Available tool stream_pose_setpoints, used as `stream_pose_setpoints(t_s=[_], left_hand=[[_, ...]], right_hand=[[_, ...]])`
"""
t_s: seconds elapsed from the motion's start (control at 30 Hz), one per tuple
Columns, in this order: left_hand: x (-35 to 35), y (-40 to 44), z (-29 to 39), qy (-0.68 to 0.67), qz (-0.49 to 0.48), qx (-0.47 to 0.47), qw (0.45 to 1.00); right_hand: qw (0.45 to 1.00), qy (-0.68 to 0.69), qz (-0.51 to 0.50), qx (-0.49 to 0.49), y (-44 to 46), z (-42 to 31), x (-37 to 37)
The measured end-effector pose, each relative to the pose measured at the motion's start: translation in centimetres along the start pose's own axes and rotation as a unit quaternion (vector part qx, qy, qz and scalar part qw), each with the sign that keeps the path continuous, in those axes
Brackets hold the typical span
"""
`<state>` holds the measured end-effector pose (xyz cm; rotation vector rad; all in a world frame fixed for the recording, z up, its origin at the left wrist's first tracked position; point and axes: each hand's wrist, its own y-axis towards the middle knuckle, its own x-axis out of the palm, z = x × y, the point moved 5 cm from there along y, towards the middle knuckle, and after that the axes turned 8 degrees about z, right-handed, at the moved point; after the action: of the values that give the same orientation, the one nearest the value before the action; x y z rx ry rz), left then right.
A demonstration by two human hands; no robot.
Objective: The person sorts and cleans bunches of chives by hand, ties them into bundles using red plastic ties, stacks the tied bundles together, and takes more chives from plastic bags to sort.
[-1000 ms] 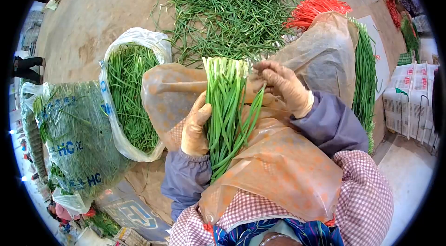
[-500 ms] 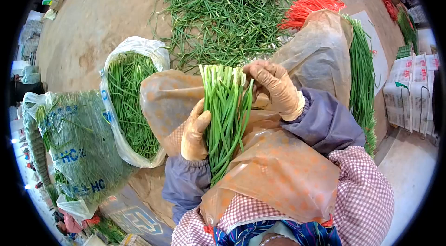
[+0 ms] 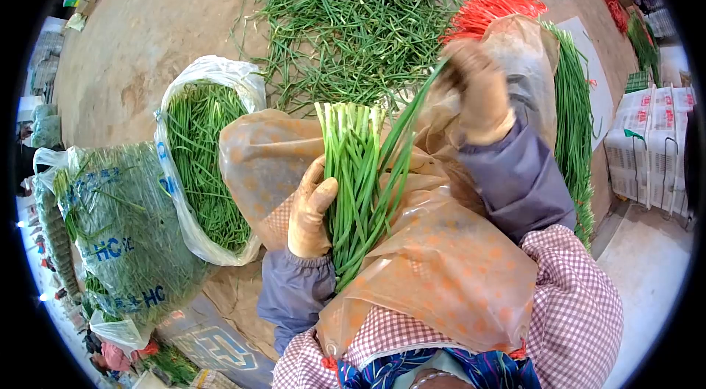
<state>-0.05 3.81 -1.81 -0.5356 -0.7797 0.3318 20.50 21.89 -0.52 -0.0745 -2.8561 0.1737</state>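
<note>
White crates at the right edge, a printed grey sheet [image 3: 215, 343] lower left, brown floor [image 3: 158, 29].

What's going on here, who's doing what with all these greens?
A seated person's left hand holds an upright bunch of green stalks, pale ends up. The right hand, blurred, holds a few long strands out to the side, their lower part still against the bunch. A loose heap of greens lies on the floor ahead, red strips beside it. An open plastic bag of greens stands on the left.
</note>
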Motion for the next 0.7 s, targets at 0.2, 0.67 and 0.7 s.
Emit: stream_pose_setpoints(t_s=[0.2,0.67,0.7], left_hand=[[0.3,-0.1,0.2,0.007,0.021,0.009,1.0],[0.1,0.8,-0.3,0.021,0.005,-0.021,1.0],[0.1,0.8,-0.1,0.035,0.017,-0.026,0.999]], right_hand=[[0.966,0.178,0.159,-0.096,8.4,-4.4,-8.1],[0.975,0.196,-0.046,-0.092,7.1,-8.5,4.9],[0.967,0.216,-0.11,-0.081,6.1,-8.7,7.3]])
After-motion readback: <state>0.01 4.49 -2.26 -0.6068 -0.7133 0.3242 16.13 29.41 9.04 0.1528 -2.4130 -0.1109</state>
